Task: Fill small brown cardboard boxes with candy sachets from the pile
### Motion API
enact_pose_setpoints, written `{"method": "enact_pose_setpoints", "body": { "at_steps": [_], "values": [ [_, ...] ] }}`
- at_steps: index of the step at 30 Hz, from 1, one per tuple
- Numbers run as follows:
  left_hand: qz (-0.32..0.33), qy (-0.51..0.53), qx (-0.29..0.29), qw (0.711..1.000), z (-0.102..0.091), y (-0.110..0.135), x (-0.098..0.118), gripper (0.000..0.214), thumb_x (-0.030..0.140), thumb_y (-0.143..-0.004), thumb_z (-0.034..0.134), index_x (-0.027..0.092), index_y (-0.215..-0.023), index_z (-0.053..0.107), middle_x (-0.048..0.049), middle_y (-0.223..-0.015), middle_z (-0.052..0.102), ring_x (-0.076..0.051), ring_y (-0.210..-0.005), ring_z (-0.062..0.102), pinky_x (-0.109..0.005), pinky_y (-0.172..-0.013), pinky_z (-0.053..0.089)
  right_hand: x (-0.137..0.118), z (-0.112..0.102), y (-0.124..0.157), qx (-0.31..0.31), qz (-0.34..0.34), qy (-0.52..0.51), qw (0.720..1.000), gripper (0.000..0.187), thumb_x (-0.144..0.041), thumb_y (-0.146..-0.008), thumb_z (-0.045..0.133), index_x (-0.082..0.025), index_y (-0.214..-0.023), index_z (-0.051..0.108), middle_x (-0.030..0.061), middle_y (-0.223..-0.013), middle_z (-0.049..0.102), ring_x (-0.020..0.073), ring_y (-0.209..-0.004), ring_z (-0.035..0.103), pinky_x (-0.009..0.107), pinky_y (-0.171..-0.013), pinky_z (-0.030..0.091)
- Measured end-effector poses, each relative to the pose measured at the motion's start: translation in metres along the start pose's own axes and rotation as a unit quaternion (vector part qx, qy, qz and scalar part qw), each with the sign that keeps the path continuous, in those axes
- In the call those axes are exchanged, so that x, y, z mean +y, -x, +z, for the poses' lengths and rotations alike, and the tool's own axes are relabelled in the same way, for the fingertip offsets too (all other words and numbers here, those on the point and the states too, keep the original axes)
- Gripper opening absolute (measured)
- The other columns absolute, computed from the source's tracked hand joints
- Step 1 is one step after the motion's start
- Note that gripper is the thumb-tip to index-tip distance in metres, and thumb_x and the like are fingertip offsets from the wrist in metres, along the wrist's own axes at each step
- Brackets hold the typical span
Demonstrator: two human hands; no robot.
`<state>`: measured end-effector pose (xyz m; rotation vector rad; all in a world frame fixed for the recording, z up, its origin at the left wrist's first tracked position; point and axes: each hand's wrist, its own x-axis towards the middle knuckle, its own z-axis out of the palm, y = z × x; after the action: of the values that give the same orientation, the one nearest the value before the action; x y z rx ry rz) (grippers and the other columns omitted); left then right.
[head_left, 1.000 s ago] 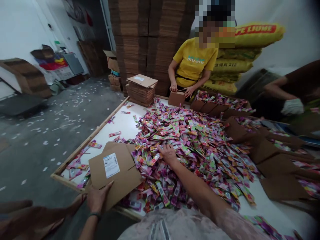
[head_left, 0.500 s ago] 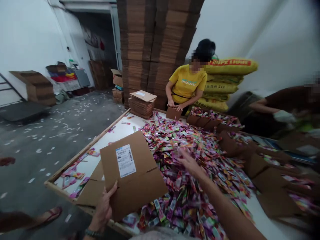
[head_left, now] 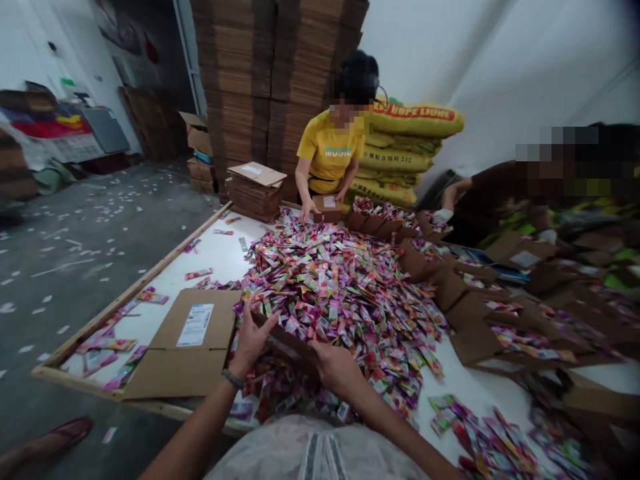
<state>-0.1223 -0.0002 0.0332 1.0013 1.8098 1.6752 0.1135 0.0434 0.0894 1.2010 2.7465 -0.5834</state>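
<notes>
A cardboard box (head_left: 293, 350), seen almost edge-on, stands tilted over the candy-coloured packets in front of me. My left hand (head_left: 250, 343) grips its left end, thumb and fingers spread around the edge. At the other end, my right hand (head_left: 337, 370) is closed on the cardboard, with its fingertips partly hidden. Small shiny pink, purple and green packets (head_left: 330, 280) lie in a big heap beyond and beneath both hands. Left of my left hand lies a flat cardboard box (head_left: 165, 363) with a white label (head_left: 195, 325).
A wooden rim (head_left: 135, 280) borders the white table. A person in a yellow shirt (head_left: 333, 150) handles a small box (head_left: 327, 208) across the heap. Filled open boxes (head_left: 470, 313) line the right side, where another person works. Flattened cartons (head_left: 255, 193) are stacked at the back left.
The labelled flat box in my left hand now lies on the table at left. My right hand has come back from the heap, and both hands now hold another box. The view has turned right.
</notes>
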Motion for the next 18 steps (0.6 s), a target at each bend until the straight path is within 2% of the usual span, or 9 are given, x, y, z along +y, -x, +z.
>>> {"method": "enact_pose_setpoints", "body": {
  "at_steps": [3,6,8,9,11,14,16,18],
  "values": [
    [-0.018,0.033,0.006,0.999,0.018,0.003,0.000,0.071,0.050,-0.076,0.071,0.024,-0.134,0.038,-0.0097,-0.120,0.053,-0.024,-0.113,0.054,-0.042,-0.102,0.041,0.016,0.007,0.004,-0.011,-0.025,-0.151,0.988,0.034,-0.040,-0.096,0.041,-0.023,-0.109,0.067,0.0043,-0.101,0.072,0.0193,-0.091,0.065,0.024,-0.074,0.043],
    [-0.021,0.058,-0.014,0.998,0.016,0.009,-0.006,0.060,0.049,-0.074,0.072,0.024,-0.122,0.046,-0.0064,-0.111,0.053,-0.023,-0.106,0.053,-0.041,-0.097,0.042,0.044,0.004,0.010,-0.101,-0.018,-0.291,0.951,0.052,-0.052,-0.096,0.036,-0.017,-0.090,0.073,0.0020,-0.085,0.072,0.0171,-0.075,0.062,0.023,-0.064,0.041],
    [-0.019,0.063,-0.036,0.997,0.011,0.012,-0.008,0.056,0.048,-0.070,0.074,0.023,-0.114,0.050,-0.0040,-0.101,0.053,-0.022,-0.097,0.054,-0.039,-0.092,0.044,0.059,0.004,0.014,-0.131,-0.002,-0.336,0.933,0.048,-0.055,-0.089,0.048,-0.016,-0.091,0.075,0.0021,-0.085,0.072,0.0176,-0.074,0.062,0.024,-0.064,0.042],
    [-0.013,0.062,-0.040,0.997,0.008,0.013,-0.007,0.055,0.048,-0.069,0.074,0.023,-0.112,0.051,-0.0027,-0.097,0.053,-0.021,-0.092,0.054,-0.038,-0.088,0.045,0.064,0.004,0.015,-0.125,-0.003,-0.344,0.930,0.045,-0.054,-0.086,0.054,-0.016,-0.095,0.075,0.0023,-0.088,0.073,0.0183,-0.078,0.063,0.024,-0.068,0.043],
    [0.003,0.061,-0.042,0.997,0.006,0.015,-0.005,0.052,0.047,-0.068,0.074,0.024,-0.109,0.054,-0.0008,-0.092,0.052,-0.019,-0.085,0.053,-0.035,-0.083,0.046,0.069,0.004,0.016,-0.081,-0.013,-0.319,0.944,0.042,-0.052,-0.085,0.057,-0.017,-0.098,0.076,0.0032,-0.091,0.074,0.0183,-0.082,0.064,0.024,-0.071,0.044],
    [0.012,0.060,-0.062,0.996,0.008,0.017,-0.003,0.052,0.044,-0.070,0.074,0.024,-0.115,0.054,-0.0009,-0.095,0.053,-0.018,-0.087,0.054,-0.034,-0.085,0.045,0.069,0.003,0.016,0.003,-0.025,-0.175,0.984,0.044,-0.047,-0.095,0.044,-0.018,-0.089,0.077,0.0038,-0.078,0.073,0.0147,-0.070,0.062,0.023,-0.065,0.039],
    [0.011,0.053,-0.072,0.996,0.010,0.017,-0.003,0.058,0.043,-0.071,0.075,0.024,-0.121,0.052,-0.0022,-0.101,0.053,-0.018,-0.093,0.054,-0.035,-0.090,0.044,0.069,0.002,0.016,0.030,-0.032,-0.068,0.997,0.045,-0.040,-0.099,0.037,-0.019,-0.091,0.076,0.0049,-0.078,0.073,0.0135,-0.068,0.061,0.023,-0.063,0.036],
    [0.002,0.045,-0.071,0.996,0.010,0.017,-0.002,0.063,0.044,-0.072,0.075,0.025,-0.127,0.051,-0.0042,-0.108,0.054,-0.020,-0.101,0.054,-0.037,-0.096,0.043,0.069,0.001,0.016,0.027,-0.049,0.008,0.998,0.038,-0.034,-0.098,0.039,-0.020,-0.095,0.074,0.0054,-0.083,0.074,0.0133,-0.070,0.062,0.022,-0.063,0.035]
  ]
}}
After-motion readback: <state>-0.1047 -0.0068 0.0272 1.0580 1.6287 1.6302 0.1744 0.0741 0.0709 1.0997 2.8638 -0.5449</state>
